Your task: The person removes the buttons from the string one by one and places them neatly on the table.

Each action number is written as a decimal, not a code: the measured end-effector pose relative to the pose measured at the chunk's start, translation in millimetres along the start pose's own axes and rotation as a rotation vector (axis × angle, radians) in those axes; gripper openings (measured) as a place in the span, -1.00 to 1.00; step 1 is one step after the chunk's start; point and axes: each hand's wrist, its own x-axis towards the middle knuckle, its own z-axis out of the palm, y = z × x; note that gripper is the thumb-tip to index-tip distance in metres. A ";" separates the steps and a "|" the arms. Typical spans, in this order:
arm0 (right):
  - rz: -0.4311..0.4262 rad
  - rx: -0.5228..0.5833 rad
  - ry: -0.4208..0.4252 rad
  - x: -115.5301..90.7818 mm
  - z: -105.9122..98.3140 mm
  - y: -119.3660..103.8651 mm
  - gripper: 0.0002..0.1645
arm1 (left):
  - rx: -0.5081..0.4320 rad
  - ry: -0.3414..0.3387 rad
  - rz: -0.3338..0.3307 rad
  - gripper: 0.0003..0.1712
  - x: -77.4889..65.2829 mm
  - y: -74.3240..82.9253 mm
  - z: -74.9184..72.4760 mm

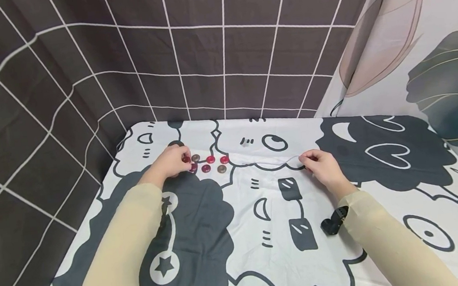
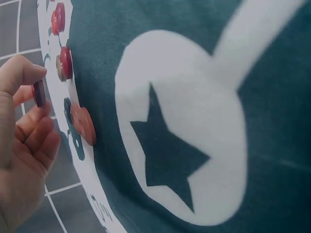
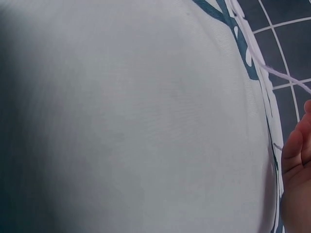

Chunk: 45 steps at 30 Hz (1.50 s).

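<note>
My left hand (image 1: 171, 161) pinches a dark maroon button (image 2: 38, 94) between thumb and fingertips, seen edge-on in the left wrist view. Just right of that hand, several round buttons lie loosely grouped on the cloth: a bright red button (image 1: 210, 159), a maroon button (image 1: 206, 168) and a brown button (image 1: 221, 168) among them. Across to the right, my right hand (image 1: 323, 168) pinches a thin white string (image 1: 291, 160). Part of the string shows in the right wrist view (image 3: 278, 73); against the white cloth its far end cannot be made out.
Beneath everything spreads a black-and-white cartoon cloth (image 1: 266, 260), slightly wrinkled. A dark gridded curtain (image 1: 198, 48) hangs behind and along the left side. At the right hangs a leaf-patterned curtain (image 1: 389, 75). A black wrist camera (image 1: 334, 221) sits by the right sleeve.
</note>
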 end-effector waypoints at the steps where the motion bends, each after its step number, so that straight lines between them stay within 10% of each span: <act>1: -0.001 0.001 0.000 -0.1 -0.1 0.0 -0.67 | 0.007 0.004 0.008 -0.76 -0.5 -0.3 0.2; 45: -0.006 -0.008 -0.014 0.3 -1.8 1.9 -0.67 | 0.174 -0.124 0.066 -0.76 -18.2 0.5 6.0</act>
